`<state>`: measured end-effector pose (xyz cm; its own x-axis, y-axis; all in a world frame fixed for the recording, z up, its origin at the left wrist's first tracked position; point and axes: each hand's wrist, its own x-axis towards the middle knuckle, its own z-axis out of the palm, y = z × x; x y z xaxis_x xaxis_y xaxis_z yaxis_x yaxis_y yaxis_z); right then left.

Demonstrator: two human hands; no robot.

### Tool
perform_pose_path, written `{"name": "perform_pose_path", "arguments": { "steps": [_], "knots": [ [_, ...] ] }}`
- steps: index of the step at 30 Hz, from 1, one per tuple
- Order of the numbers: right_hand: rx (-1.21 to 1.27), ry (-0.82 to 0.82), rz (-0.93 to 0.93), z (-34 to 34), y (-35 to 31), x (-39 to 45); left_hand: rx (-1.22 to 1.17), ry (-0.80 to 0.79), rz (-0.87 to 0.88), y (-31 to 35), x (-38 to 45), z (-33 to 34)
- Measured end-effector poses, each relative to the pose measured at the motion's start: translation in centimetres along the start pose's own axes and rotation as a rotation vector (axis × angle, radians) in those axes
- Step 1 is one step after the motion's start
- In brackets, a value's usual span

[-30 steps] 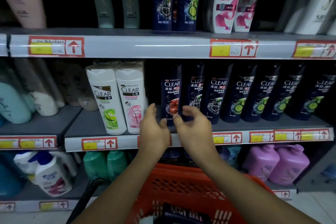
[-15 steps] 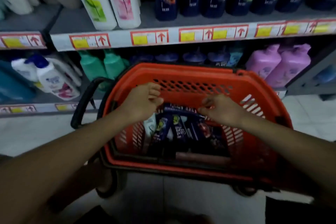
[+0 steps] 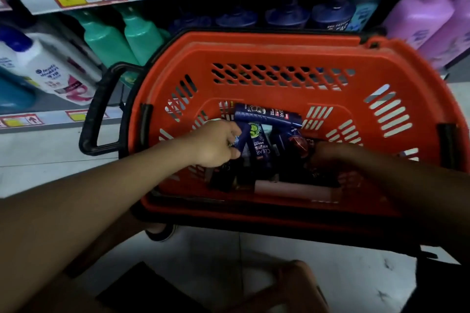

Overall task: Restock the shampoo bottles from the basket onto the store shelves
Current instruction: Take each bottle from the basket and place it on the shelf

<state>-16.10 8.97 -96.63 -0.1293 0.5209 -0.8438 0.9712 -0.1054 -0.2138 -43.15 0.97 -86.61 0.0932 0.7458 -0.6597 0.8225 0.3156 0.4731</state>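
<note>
Both hands are reaching into basket [image 3: 292,53]. Left hand [image 3: 216,145] is curling round a dark bottle [image 3: 240,138]; right hand [image 3: 328,154] grip: cannot tell, shadowed.

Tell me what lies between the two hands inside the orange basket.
Head view: between left hand and right hand lie dark blue CLEAR shampoo bottles in the orange plastic basket.

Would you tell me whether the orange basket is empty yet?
Not empty: the orange basket holds several dark blue shampoo bottles lying flat on its floor.
</note>
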Motion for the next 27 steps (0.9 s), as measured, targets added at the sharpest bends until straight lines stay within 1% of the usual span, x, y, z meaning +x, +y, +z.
{"name": "perform_pose_path", "arguments": {
  "steps": [2, 4, 6, 8, 10, 12, 16, 18, 20, 22, 25, 27],
  "knots": [
    [0.065, -0.081, 0.055, -0.2, 0.6, 0.3, 0.019, -0.02, 0.024, 0.8, 0.8, 0.0],
    [0.007, -0.116, 0.06, -0.1, 1.0, 0.3, 0.045, -0.032, 0.043, 1.5, 1.4, 0.0],
    [-0.004, -0.098, 0.062, 0.3, 1.2, 0.3, 0.068, -0.027, 0.067, 2.2, 2.0, -0.2],
    [0.026, -0.025, 0.077, 0.5, 0.9, 0.2, 0.092, -0.013, 0.103, 2.9, 2.3, -0.5],
    [0.017, 0.086, 0.067, 0.1, 0.7, -0.9, 0.126, -0.007, 0.148, 3.9, 2.4, -1.0],
    [-0.084, 0.189, 0.016, -1.2, 0.4, -2.6, 0.154, 0.024, 0.2, 4.8, 2.2, -1.6],
    [-0.381, 0.331, -0.01, -5.9, -1.7, -8.2, 0.153, 0.082, 0.314, 6.9, 1.0, -2.6],
    [-0.561, 0.388, -0.109, -8.5, -3.4, -11.4, 0.177, 0.107, 0.374, 7.9, 0.0, -3.0],
    [-0.65, 0.393, -0.223, -10.9, -4.9, -14.8, 0.182, 0.159, 0.432, 8.9, -0.8, -3.1],
    [-0.619, 0.402, -0.326, -13.1, -6.4, -18.2, 0.157, 0.218, 0.488, 9.7, -1.4, -3.4],
    [-0.434, 0.429, -0.472, -15.3, -8.1, -22.8, 0.059, 0.303, 0.575, 10.9, -2.5, -4.1],
    [-0.333, 0.487, -0.561, -16.4, -9.2, -25.5, -0.025, 0.333, 0.61, 11.3, -3.3, -5.0]
  ]
}}
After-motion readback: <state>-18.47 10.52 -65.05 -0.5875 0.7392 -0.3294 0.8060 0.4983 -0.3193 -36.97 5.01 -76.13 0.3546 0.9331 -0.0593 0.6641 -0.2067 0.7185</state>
